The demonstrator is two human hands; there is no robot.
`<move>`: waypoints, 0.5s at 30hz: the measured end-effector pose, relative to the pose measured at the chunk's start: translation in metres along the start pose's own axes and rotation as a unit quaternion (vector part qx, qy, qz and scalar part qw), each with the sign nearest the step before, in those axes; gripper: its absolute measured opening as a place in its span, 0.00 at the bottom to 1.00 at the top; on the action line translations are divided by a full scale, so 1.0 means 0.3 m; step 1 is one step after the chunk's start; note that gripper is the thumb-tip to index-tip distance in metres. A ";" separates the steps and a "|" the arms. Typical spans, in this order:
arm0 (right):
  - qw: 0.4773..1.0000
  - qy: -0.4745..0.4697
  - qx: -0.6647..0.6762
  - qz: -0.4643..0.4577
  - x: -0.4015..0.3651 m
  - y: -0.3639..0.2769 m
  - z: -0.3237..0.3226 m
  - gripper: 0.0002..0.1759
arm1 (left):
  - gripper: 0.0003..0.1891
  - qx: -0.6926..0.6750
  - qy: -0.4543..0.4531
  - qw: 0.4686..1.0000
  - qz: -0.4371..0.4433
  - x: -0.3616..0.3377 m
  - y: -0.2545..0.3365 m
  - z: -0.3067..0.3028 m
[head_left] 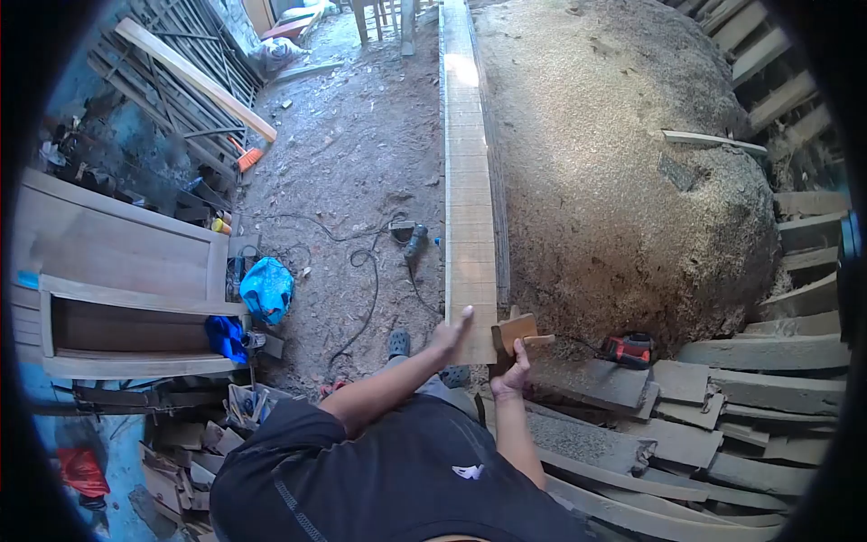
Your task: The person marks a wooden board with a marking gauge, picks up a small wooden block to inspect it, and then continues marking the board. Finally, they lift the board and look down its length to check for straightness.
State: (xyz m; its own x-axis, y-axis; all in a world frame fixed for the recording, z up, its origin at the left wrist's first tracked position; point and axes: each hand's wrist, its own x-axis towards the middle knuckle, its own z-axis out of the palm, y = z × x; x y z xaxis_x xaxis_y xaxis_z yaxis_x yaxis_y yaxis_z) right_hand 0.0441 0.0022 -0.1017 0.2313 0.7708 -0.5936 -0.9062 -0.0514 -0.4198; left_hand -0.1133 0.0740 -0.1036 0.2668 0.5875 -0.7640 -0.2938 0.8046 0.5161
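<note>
A long, pale wooden plank [471, 217] runs straight away from my body, with thin lines crossing its face at intervals. At its near end my left hand [449, 341] grips the left edge, thumb up on the top face and the other fingers out of sight below. On the opposite side my right hand [511, 374] is closed on a brown wooden block with a short stick jutting out to the right [517, 329]. That block sits right at the plank's right edge, close to the near end.
Sawdust heaps [614, 163] rise on the right. A red and black power tool [629, 350] lies near stacked boards [759, 354]. Left of the plank, a corded power tool [413, 239] rests on the dirt floor. Wooden panels [126, 244] and a blue bag [267, 289] stand farther left.
</note>
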 end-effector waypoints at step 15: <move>0.991 0.101 -0.060 -0.071 -0.287 -0.231 -0.199 0.29 | 0.52 0.558 0.145 0.800 0.166 -0.213 -0.119 0.121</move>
State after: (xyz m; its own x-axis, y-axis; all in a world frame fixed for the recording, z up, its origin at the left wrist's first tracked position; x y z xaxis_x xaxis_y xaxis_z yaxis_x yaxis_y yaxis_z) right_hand 0.1083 -0.0987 -0.0624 0.4299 0.6341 -0.6428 -0.8139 -0.0360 -0.5798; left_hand -0.0867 0.0110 -0.0592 0.0724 0.8705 -0.4868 0.7409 0.2798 0.6105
